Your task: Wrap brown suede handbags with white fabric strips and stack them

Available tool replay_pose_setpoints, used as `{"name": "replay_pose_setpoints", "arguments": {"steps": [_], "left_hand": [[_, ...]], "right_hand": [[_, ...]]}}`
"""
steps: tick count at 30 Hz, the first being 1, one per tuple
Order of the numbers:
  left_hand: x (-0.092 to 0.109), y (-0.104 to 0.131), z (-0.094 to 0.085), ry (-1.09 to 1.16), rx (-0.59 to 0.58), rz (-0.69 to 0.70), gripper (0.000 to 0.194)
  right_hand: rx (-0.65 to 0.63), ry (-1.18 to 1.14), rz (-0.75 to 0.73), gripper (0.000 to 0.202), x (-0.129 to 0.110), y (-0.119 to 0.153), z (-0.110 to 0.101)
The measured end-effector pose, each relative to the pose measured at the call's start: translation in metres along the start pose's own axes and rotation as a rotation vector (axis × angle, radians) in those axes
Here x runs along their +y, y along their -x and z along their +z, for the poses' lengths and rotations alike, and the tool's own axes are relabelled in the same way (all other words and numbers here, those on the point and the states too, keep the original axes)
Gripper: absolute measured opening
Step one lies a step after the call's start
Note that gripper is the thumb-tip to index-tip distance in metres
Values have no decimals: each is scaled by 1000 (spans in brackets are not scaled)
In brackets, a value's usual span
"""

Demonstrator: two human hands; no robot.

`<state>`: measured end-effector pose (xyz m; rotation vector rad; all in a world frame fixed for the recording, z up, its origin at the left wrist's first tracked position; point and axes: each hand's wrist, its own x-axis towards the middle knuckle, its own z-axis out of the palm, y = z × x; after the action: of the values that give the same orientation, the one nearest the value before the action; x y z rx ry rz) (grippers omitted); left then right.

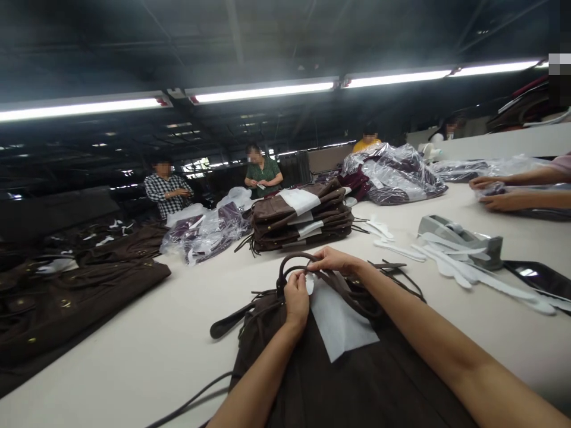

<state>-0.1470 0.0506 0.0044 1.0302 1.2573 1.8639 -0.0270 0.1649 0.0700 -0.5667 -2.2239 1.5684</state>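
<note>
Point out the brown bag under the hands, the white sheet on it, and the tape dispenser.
Brown bag (375, 380): head view, on its broad upper face.
White sheet (339, 324): head view, on its middle.
Tape dispenser (493, 249): head view, on its body's right end.

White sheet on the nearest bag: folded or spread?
Spread, where visible: the white sheet lies open over the brown bag, lower corners showing. Its top is partly hidden: cannot tell.

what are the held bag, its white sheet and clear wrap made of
Held bag: matte, perhaps leather or fabric, from its dull surface. White sheet: matte, probably paper or nonwoven, softly creased. Clear wrap: glossy, likely plastic film, with crinkled highlights.
</note>
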Motion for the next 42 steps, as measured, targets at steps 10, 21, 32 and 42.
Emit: {"name": "replay_pose_setpoints", "arguments": {"steps": [10, 21, 32, 42], "left_hand": [[-1, 3, -5, -258, 55, 270, 30], [15, 2, -18, -605, -115, 765, 21], [50, -6, -11, -581, -222, 621, 17], [76, -17, -8, -450, -64, 676, 33]], "right_hand": [[6, -60, 19, 33, -7, 6, 4], [140, 388, 45, 38, -22, 7, 1], [481, 821, -95, 18, -57, 20, 21], [118, -86, -244, 41, -57, 19, 15]]}}
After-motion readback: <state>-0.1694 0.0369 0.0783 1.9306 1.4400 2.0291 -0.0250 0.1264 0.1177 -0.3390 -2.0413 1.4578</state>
